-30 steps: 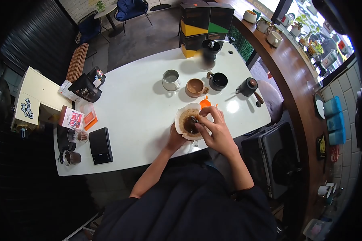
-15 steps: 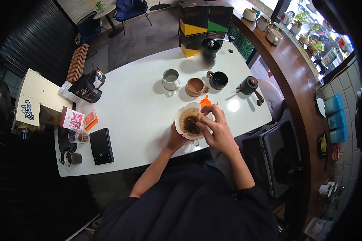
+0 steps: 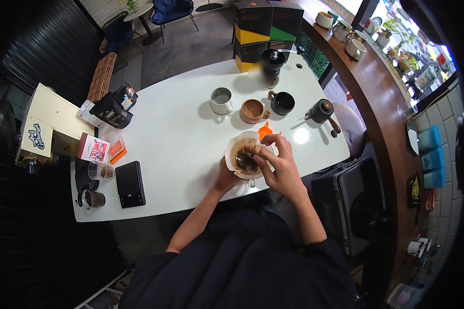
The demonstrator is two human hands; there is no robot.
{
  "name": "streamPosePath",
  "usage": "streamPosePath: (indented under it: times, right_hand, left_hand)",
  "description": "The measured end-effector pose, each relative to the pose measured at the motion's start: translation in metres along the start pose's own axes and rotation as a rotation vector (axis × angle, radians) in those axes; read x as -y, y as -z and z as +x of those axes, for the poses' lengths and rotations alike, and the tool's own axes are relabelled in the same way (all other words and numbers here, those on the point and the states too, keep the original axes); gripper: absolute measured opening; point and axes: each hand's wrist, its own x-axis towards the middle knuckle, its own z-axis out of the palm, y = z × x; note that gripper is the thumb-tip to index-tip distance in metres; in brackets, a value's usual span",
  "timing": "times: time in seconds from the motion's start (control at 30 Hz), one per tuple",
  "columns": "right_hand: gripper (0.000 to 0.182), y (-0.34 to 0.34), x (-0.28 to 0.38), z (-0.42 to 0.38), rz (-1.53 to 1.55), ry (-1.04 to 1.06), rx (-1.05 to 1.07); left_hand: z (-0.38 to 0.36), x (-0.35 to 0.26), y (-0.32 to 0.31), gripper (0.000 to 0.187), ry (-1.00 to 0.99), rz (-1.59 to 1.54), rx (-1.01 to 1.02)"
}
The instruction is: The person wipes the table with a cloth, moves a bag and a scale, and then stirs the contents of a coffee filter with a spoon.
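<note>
A paper coffee filter point(image 3: 232, 164) with wet, dark coffee grounds point(image 3: 246, 160) in it sits in a dripper near the table's front edge. My left hand point(image 3: 227, 177) is wrapped round the dripper's left side, its fingers partly hidden beneath the filter. Below the rim, a piece of clear glass handle point(image 3: 251, 183) shows. My right hand point(image 3: 279, 167) is closed in a pinch over the right side of the filter, fingertips above the coffee. Whatever those fingers pinch is too small to make out. Just behind the filter lies an orange item point(image 3: 265, 131).
Behind the dripper stand a grey mug point(image 3: 221, 101), a brown cup point(image 3: 252, 111) and a black cup point(image 3: 282, 103). A hand grinder point(image 3: 273, 62) is farther back, a small black pot point(image 3: 320, 111) to the right. At left lie a black scale point(image 3: 130, 184) and plastic cups point(image 3: 94, 199).
Both hands stay at the dripper, with the right fingers shifting only slightly over the coffee. The whole view has tilted a little.
</note>
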Motion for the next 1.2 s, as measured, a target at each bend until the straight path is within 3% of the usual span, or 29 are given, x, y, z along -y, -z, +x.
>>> streamPosePath:
  times: [0.07, 0.17, 0.27, 0.37, 0.5, 0.6, 0.67, 0.77, 1.13, 1.2]
  right_hand:
    - [0.011, 0.002, 0.0, 0.001, -0.161, 0.057, -0.058]
    - [0.012, 0.004, -0.002, 0.0, -0.05, 0.008, 0.064]
    - [0.012, 0.003, -0.004, 0.002, -0.069, 0.011, -0.015]
    - [0.012, 0.011, -0.003, 0.007, -0.136, 0.062, 0.097]
    - [0.012, 0.01, -0.009, 0.008, -0.006, 0.067, 0.117]
    - [0.012, 0.01, -0.009, 0.007, -0.117, 0.088, 0.093]
    - [0.011, 0.009, -0.01, 0.007, -0.013, 0.074, 0.132]
    - [0.011, 0.007, -0.012, 0.006, -0.05, 0.057, 0.045]
    - [0.011, 0.005, -0.011, 0.012, -0.056, 0.09, 0.096]
    - [0.011, 0.004, -0.01, 0.014, -0.014, 0.087, 0.087]
  left_hand:
    - [0.002, -0.002, -0.001, 0.076, -0.021, 0.053, 0.001]
    - [0.002, 0.0, -0.001, 0.076, -0.014, 0.05, -0.005]
    - [0.002, 0.0, -0.001, 0.074, 0.01, 0.014, -0.027]
    - [0.003, 0.007, -0.002, 0.07, 0.007, 0.021, -0.052]
    - [0.0, 0.003, -0.002, 0.063, -0.04, 0.093, -0.045]
    - [-0.001, 0.003, -0.002, 0.062, -0.048, 0.113, -0.05]
    - [0.001, 0.005, -0.003, 0.063, -0.028, 0.075, -0.055]
    - [-0.001, 0.005, -0.004, 0.065, -0.001, 0.033, -0.061]
    - [-0.001, 0.005, -0.005, 0.066, -0.032, 0.034, -0.089]
    - [-0.003, 0.003, 0.001, 0.075, 0.082, 0.099, 0.064]
